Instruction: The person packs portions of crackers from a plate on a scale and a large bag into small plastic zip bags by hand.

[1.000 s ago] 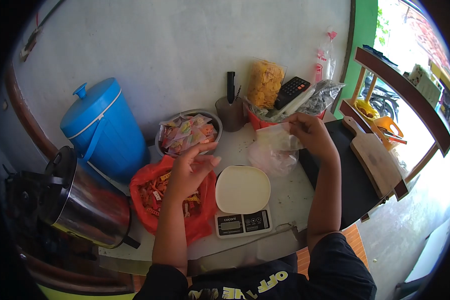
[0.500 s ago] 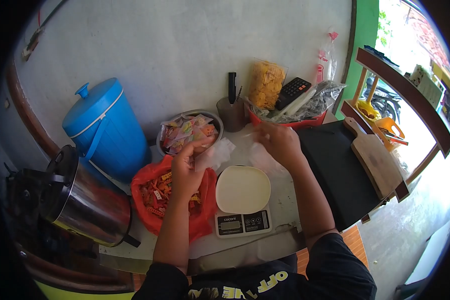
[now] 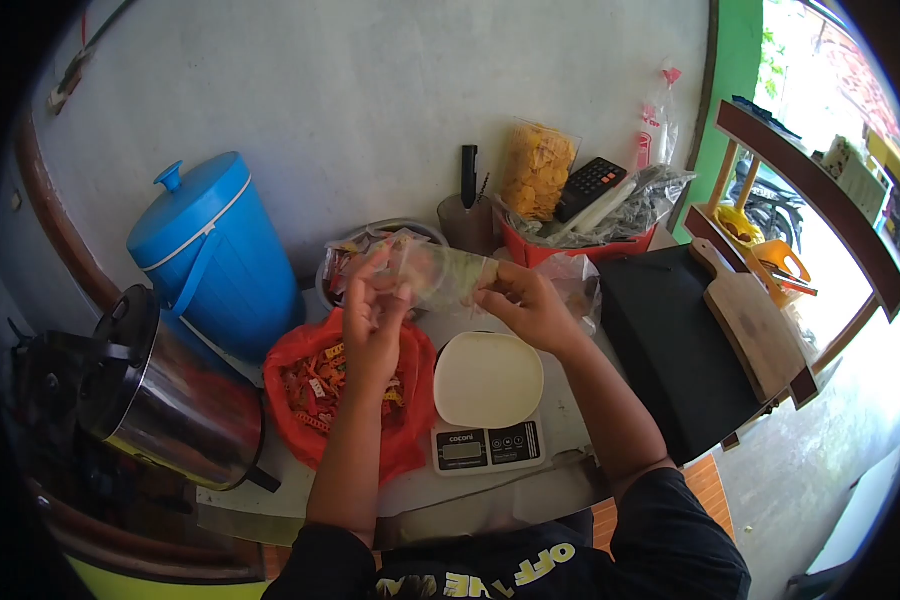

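Observation:
A clear plastic bag (image 3: 445, 278) is stretched between my hands, above the scale. My left hand (image 3: 375, 305) holds its left end, over the back of a red bag (image 3: 410, 440) filled with small red and yellow pieces. On the bag's right end, my right hand (image 3: 518, 298) is closed with fingertips pinched. The white scale (image 3: 488, 380) stands below with its plate bare. Behind my left hand is a metal bowl (image 3: 425, 228) of small filled packets, partly hidden. More clear plastic (image 3: 577, 285) lies to the right of my right hand.
A blue jug (image 3: 215, 260) and a steel pot (image 3: 185, 400) stand at the left. A red basket (image 3: 620, 247) holding a calculator (image 3: 592, 188) and plastic is at the back right. A cutting board (image 3: 755, 325) lies on a black box (image 3: 660, 340) at the right.
My right hand has moved left from the loose clear plastic towards my left hand. The clear bag, earlier hanging from my left hand, is now spread between both hands.

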Available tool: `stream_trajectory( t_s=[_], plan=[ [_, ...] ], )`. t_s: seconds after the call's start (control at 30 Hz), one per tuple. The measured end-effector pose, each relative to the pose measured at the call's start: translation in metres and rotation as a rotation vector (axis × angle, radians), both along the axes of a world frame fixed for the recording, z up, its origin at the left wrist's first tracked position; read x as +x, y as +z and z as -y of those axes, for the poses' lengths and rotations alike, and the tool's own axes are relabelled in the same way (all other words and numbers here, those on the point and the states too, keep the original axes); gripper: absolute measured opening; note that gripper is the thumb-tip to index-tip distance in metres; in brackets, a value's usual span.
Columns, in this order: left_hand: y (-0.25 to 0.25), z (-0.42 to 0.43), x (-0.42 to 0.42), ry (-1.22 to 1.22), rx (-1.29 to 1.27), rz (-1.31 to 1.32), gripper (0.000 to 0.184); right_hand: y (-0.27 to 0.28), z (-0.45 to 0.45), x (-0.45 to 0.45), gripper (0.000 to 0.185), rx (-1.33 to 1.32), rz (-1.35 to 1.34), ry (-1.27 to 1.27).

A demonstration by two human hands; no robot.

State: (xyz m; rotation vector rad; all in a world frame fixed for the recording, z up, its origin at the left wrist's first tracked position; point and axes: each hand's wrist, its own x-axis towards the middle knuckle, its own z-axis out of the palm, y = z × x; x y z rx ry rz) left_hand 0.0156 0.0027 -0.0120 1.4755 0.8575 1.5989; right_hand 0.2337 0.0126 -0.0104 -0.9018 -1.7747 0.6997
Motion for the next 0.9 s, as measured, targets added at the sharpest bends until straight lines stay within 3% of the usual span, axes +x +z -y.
stream_trajectory(
  t_s=[0.07,0.17,0.27,0.37,0.4,0.57,0.9],
  plan=[
    [-0.002,-0.006,-0.006,0.146,0.163,-0.099,0.053,0.004,0.004,0.006,0.016,0.018,0.122,-0.002],
    [0.003,-0.001,-0.006,0.091,0.291,-0.38,0.046,0.007,0.01,0.005,0.016,0.114,0.321,0.03],
    [0.004,0.001,-0.014,-0.07,0.368,-0.672,0.031,0.009,0.015,-0.002,0.012,0.121,0.269,0.119],
    [0.019,0.012,-0.029,-0.073,0.088,-0.437,0.02,0.011,0.02,-0.015,0.023,0.06,0.197,0.069],
    [0.024,0.015,-0.037,-0.037,0.039,-0.374,0.018,0.008,0.022,-0.021,0.029,0.13,0.283,0.111],
    [0.051,0.029,-0.105,0.369,0.205,-0.283,0.016,-0.043,0.036,-0.071,0.046,0.319,0.619,0.432],
    [0.053,0.046,-0.159,0.389,0.293,-0.34,0.016,-0.099,0.053,-0.145,0.04,0.59,1.11,0.34]
  ],
)
